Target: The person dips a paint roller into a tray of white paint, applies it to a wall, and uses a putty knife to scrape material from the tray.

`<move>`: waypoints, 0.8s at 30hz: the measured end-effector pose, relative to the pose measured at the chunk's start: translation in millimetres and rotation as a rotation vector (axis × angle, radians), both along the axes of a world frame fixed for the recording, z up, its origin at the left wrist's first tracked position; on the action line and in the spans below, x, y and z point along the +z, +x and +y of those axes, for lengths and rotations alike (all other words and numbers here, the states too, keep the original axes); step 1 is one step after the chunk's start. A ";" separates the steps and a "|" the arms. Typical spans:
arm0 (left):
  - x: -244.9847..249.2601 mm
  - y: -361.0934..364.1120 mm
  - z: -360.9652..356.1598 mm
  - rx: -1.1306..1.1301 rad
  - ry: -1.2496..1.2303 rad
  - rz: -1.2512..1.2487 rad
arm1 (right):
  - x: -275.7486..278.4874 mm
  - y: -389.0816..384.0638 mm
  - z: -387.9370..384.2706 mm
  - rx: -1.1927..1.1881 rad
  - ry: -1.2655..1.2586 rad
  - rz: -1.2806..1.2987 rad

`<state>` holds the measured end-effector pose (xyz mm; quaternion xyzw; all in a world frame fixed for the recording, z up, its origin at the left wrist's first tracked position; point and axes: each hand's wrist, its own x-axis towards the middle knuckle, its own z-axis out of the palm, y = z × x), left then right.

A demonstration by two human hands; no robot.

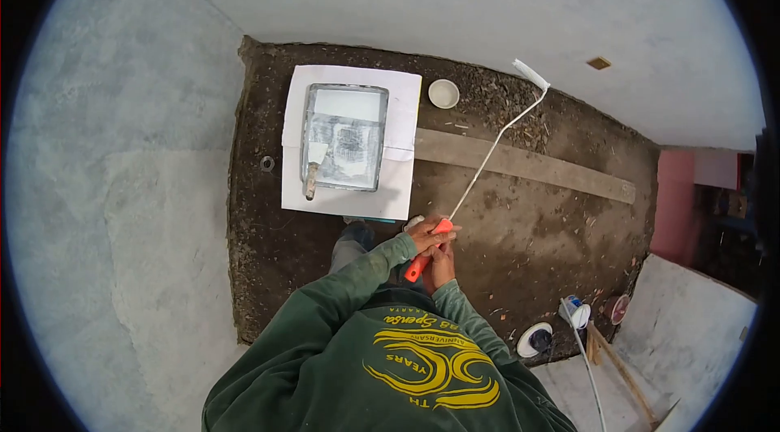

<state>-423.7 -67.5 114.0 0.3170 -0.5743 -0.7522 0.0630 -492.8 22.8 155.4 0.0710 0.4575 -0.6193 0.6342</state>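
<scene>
Both of my hands are wrapped round the red handle [417, 268] of a long paint roller. My left hand [426, 235] is on its upper part, and my right hand [442, 264] is just below and to the right. From the handle a thin white rod [485, 162] runs up and right to the white roller head [531, 74], near the base of the wall. Left of the roller, a paint tray [346, 136] with white paint lies on white board [400, 115]. A putty knife [312, 174] rests across the tray's lower left part.
A white bowl [444, 94] stands right of the board. A long plank [520, 162] lies on the dirt floor. At the lower right are a white round container [533, 339], a paint can [574, 310], a reddish bucket [616, 309] and wooden sticks [624, 371]. Walls border the floor.
</scene>
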 end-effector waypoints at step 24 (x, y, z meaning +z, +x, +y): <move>-117.0 367.4 -145.0 1.055 0.118 -0.948 | -188.3 45.3 -29.9 -0.040 0.573 0.367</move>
